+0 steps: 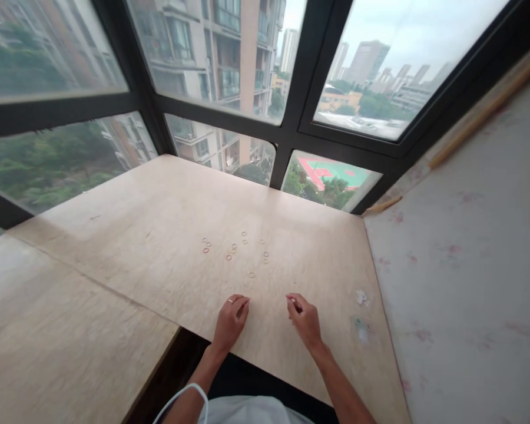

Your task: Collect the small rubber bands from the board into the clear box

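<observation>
My left hand (232, 318) is over the near part of the wooden tabletop, thumb and fingertips pinched together, a ring on one finger. Opposite it, my right hand (304, 318) is also closed in a pinch, a short gap away. Anything between either set of fingertips is too small to make out. Just beyond my left hand lies a small thin ring (251, 275). Farther off, several similar rings lie in loose groups, among them a red ring (206, 251), a reddish ring (228, 257) and a pale ring (266, 254).
Two small clear plastic bags, one (361, 297) beyond the other (362, 331), lie to the right near the papered wall (459, 282). Black-framed windows border the far side. A seam crosses the wooden top (136, 206) at left. A white cord (181, 391) loops by my left forearm.
</observation>
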A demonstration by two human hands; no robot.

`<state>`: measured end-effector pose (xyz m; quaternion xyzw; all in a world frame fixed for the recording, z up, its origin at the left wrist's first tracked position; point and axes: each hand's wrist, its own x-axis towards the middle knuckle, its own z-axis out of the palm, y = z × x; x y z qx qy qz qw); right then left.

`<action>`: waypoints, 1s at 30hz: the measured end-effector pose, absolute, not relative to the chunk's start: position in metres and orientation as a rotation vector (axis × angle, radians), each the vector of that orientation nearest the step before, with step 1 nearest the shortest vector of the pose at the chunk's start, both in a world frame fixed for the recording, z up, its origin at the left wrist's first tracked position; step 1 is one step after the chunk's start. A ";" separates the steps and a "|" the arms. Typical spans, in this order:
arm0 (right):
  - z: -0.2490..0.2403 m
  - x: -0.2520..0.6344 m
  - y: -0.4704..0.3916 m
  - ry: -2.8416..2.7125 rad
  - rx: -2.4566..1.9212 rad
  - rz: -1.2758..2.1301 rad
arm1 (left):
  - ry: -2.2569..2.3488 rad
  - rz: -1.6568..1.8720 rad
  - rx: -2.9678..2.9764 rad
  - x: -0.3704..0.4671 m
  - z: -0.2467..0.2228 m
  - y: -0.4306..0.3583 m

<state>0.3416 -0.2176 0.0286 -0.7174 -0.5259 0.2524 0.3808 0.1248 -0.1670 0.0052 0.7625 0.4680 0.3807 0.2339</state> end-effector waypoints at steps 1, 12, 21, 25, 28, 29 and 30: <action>0.034 0.331 -0.204 -1.380 -1.806 0.651 | 1.287 1.068 2.080 0.119 0.004 -0.166; 0.062 0.196 -0.021 -2.289 -1.831 0.532 | 1.303 1.148 1.831 0.071 0.004 -0.157; 0.056 0.153 0.051 -2.740 -1.781 0.427 | 1.261 1.193 1.700 0.070 0.003 -0.156; 0.057 0.155 0.056 -2.823 -1.775 0.384 | 1.259 1.209 1.677 0.070 0.003 -0.157; 0.055 0.162 0.056 -2.828 -1.796 0.387 | 1.268 1.215 1.687 0.070 0.002 -0.157; 0.054 0.165 0.056 -2.820 -1.805 0.398 | 1.269 1.216 1.694 0.070 0.002 -0.157; 0.053 0.168 0.055 -2.808 -1.813 0.416 | 1.271 1.218 1.699 0.070 0.002 -0.156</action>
